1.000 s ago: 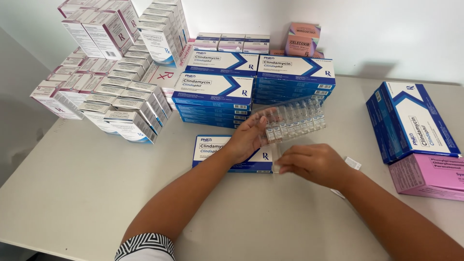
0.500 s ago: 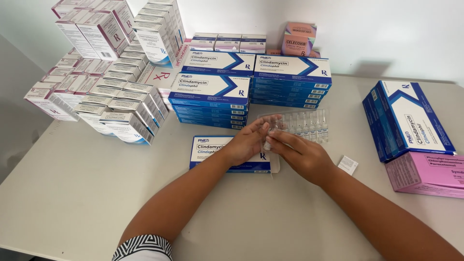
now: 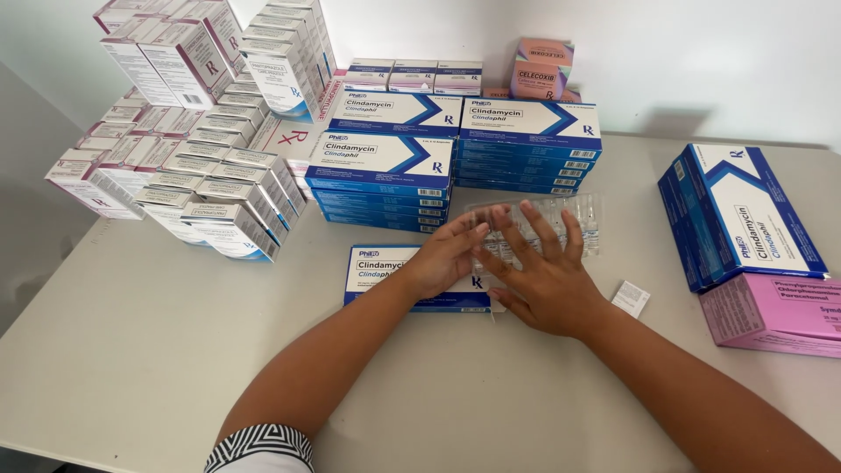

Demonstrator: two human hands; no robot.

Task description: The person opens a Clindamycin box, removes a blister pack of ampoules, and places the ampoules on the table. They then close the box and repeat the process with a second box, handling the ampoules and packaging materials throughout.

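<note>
Your left hand [image 3: 442,263] rests flat on blue-white box [image 3: 385,273] on surface [image 3: 158,350]; right hand [image 3: 539,271] spread flat over clear blister tray [image 3: 574,219], neither gripping; step: seating tray beside box; next needs firm pinch on tray edge

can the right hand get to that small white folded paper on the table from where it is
Probably yes: the small white folded paper lies on bare table just beside the right hand, with nothing between them.
</note>
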